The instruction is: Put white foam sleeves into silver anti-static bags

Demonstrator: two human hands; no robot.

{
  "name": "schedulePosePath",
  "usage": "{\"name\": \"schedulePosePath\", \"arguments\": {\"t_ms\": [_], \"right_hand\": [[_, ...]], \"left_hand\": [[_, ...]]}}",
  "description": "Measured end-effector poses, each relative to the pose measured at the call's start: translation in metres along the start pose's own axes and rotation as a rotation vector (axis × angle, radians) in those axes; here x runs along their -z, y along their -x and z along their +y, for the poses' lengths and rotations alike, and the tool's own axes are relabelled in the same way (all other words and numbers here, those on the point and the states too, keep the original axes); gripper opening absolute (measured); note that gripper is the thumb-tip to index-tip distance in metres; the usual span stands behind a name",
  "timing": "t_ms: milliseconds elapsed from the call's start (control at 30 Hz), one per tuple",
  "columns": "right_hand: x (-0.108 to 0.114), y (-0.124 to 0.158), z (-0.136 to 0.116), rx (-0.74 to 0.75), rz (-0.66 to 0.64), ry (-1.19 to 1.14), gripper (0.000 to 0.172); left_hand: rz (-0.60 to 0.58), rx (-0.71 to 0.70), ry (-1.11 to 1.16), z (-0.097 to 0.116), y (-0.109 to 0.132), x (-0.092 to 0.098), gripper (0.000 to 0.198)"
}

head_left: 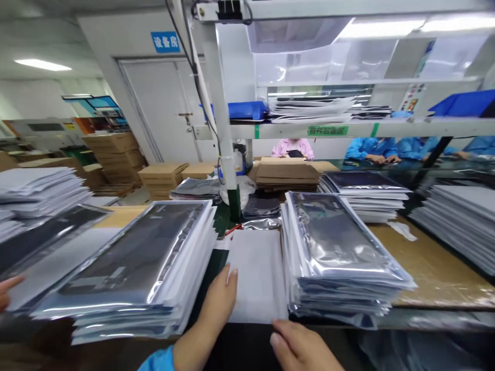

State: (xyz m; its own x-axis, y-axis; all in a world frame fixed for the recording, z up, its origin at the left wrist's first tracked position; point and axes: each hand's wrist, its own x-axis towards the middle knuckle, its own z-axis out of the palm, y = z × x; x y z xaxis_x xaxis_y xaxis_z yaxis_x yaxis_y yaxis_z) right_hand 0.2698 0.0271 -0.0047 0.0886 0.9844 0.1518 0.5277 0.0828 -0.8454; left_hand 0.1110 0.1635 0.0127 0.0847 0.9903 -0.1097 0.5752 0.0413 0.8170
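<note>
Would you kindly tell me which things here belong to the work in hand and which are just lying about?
In hand:
- white sheet, touched by left hand and right hand
- left bag stack
- right bag stack

Lying about:
- flat cardboard boxes
- blue bin
- shelf papers
</note>
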Motion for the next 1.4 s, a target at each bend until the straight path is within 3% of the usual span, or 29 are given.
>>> {"name": "schedulePosePath", "arguments": {"t_ms": [33,100,167,233,333,433,600,800,967,1133,1200,1300,1400], "right_hand": [[0.026,0.009,-0.010,0.051,0.010,0.037,0.030],[0.083,0.014,-0.025,-0.003,0.409,0.180,0.039],[0.139,0.003,-0.030,-0.189,0.660,0.362,0.049],[0.181,-0.018,-0.024,-0.397,0.561,0.463,0.049],[0.213,-0.045,-0.004,-0.573,0.353,0.444,0.041],[0.219,-0.053,0.008,-0.537,0.325,0.377,0.036],[0.219,-0.056,0.003,-0.571,0.296,-0.071,0.039],[0.229,-0.067,0.016,-0.535,0.308,0.242,0.028],[0.230,-0.063,0.021,-0.575,0.275,0.125,0.038],[0.226,-0.064,0.017,-0.518,0.299,0.105,0.041],[0.226,-0.062,0.016,-0.475,0.339,0.106,0.039],[0.227,-0.055,0.006,-0.384,0.377,-0.098,0.034],[0.225,-0.051,-0.009,-0.381,0.408,-0.492,0.029]], "left_hand": [[-0.049,-0.048,0.036,0.019,0.008,0.001,0.055],[-0.154,-0.137,0.101,0.060,0.024,-0.003,0.054],[-0.231,-0.230,0.157,0.099,0.038,-0.014,0.051],[-0.305,-0.295,0.168,0.128,0.047,-0.031,0.044],[-0.314,-0.212,0.205,0.149,0.047,-0.057,0.030],[-0.262,-0.060,0.290,0.154,0.041,-0.069,0.023],[-0.373,0.064,0.383,0.165,0.038,-0.065,0.017],[-0.342,0.106,0.457,0.177,0.040,-0.065,0.012],[-0.178,-0.054,0.514,0.183,0.044,-0.070,0.010],[-0.355,0.126,0.812,0.190,0.048,-0.085,0.008],[-0.352,0.188,0.912,0.193,0.043,-0.087,0.005],[-0.312,0.250,0.972,0.196,0.031,-0.079,0.008],[-0.361,0.317,1.048,0.196,0.021,-0.069,0.006]]}}
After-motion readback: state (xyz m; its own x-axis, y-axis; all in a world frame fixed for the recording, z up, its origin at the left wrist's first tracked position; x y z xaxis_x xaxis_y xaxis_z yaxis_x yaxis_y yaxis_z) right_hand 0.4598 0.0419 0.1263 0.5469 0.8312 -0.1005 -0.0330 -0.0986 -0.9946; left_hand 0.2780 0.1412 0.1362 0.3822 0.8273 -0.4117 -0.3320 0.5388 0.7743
